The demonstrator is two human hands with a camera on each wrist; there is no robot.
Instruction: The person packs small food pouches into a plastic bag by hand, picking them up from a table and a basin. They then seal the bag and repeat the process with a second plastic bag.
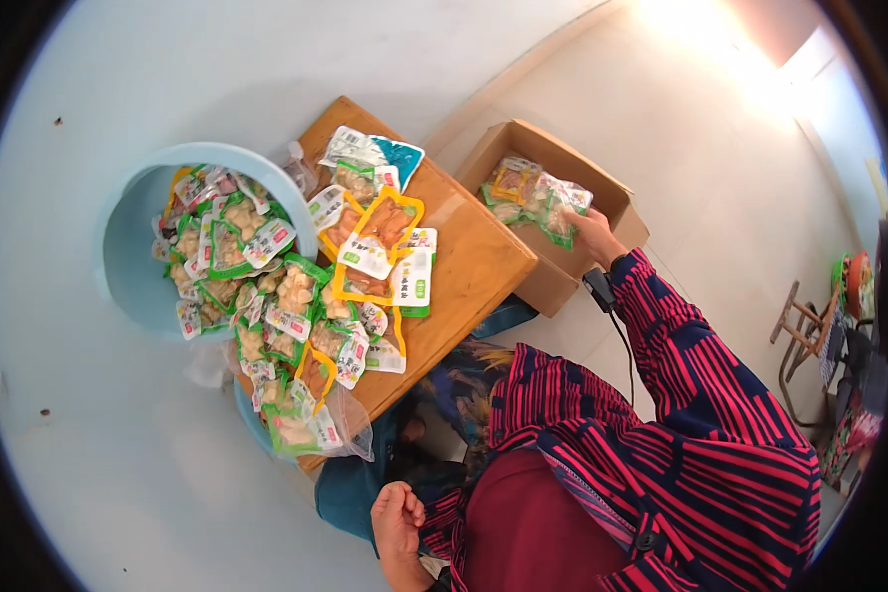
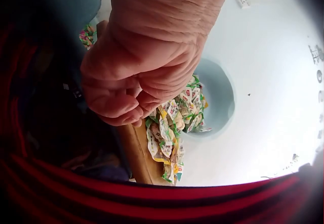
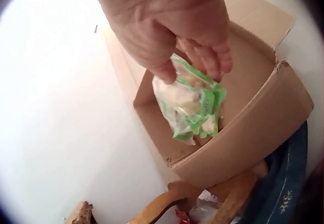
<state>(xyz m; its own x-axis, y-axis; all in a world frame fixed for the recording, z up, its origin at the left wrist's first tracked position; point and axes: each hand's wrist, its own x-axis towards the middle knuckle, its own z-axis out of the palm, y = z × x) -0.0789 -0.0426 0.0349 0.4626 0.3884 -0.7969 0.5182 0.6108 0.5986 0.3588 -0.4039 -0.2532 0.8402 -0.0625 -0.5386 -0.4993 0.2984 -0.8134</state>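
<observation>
My right hand (image 1: 594, 235) reaches over the open cardboard box (image 1: 617, 202) and pinches a clear, green-edged food packet (image 3: 185, 100) between thumb and fingers. Pale pieces show through the plastic in the right wrist view. In the head view, other packets (image 1: 515, 184), one with a yellow edge, are beside it within the box. Down by the lap, my left hand (image 1: 398, 520) hangs with loosely curled fingers and nothing in them. The left wrist view shows the same hand (image 2: 142, 67) in front of the table's edge.
On the wooden table (image 1: 474, 252) lie many green- and yellow-edged packets (image 1: 390, 219). A light blue basin (image 1: 128, 266), tipped on its side, holds more of them at the table's far edge, by the wall. A wooden stool (image 1: 804, 321) stands off to the right.
</observation>
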